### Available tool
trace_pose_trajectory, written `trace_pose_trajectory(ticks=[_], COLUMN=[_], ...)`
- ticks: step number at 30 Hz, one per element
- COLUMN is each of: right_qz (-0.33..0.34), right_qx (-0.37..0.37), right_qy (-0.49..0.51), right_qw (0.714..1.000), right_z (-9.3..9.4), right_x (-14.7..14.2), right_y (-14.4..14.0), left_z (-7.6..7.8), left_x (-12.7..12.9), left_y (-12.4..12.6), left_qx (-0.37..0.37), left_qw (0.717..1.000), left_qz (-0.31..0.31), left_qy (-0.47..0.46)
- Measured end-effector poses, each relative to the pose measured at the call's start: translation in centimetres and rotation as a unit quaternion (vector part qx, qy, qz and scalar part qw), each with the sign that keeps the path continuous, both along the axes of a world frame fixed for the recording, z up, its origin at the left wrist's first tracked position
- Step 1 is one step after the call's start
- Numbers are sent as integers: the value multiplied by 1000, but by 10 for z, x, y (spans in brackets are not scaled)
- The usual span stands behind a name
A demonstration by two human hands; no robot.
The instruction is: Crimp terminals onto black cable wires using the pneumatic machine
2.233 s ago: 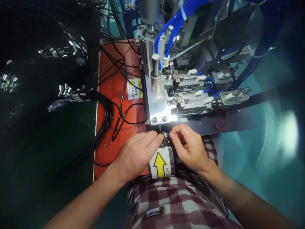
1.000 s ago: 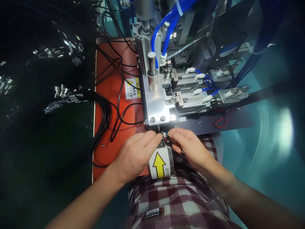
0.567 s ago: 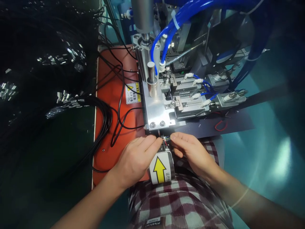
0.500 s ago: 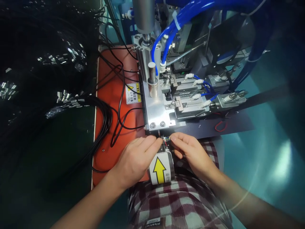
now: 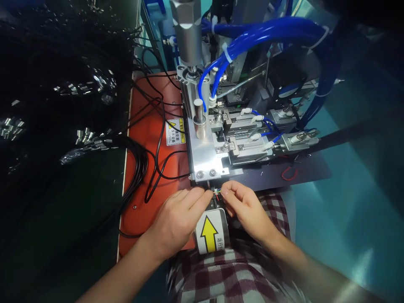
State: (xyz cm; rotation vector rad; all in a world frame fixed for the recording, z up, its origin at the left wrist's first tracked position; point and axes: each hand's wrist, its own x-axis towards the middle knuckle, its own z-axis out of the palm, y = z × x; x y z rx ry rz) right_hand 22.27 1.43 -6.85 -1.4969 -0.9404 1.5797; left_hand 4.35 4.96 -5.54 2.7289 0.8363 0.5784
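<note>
My left hand [image 5: 179, 216] and my right hand [image 5: 244, 206] meet at the front edge of a small machine, fingertips pinched on the thin coloured wire ends [image 5: 217, 192] of a cable. The wires sit just below the machine's silver metal plate [image 5: 206, 158]. Under my hands lies a white label with a yellow arrow [image 5: 210, 232] pointing toward the machine. How the wires sit in the fixture is too small to tell.
An orange mat [image 5: 151, 139] carries black cables [image 5: 139, 160] left of the machine. Blue air hoses [image 5: 268, 31] and pneumatic cylinders [image 5: 296, 139] stand behind. Several cables with metal plug ends [image 5: 91, 139] lie in the dark at left. A small red wire [image 5: 288, 172] lies on the dark base.
Both hands stay pinched on the wire ends at the same spot. The view has tilted, so the machine and hands sit slightly lower and further left.
</note>
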Motion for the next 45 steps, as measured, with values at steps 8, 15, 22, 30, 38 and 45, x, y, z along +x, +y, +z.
trace_pose_trajectory(ticks=[8,15,22,30,38,45], right_qz=[14,33,47,40,52,55], right_qx=[14,64,-5,-65,-49,-44], right_qy=[-38,-163,-105,-22,-68,-50], right_qw=[999,984,993,997,995,996], right_z=[0,2,10,9,12,12], right_x=[2,2,3,3,4,3], right_y=[2,0,7,13,11,12], left_z=[2,1,2,2,4,5], left_x=[1,0,0,2,1,0], left_y=[0,0,0,0,1,1], left_qx=[10,14,11,14,33,40], left_qw=[1000,1000,1000,1000,999,999], left_qz=[0,3,4,4,-5,-9], left_qy=[2,10,11,11,10,9])
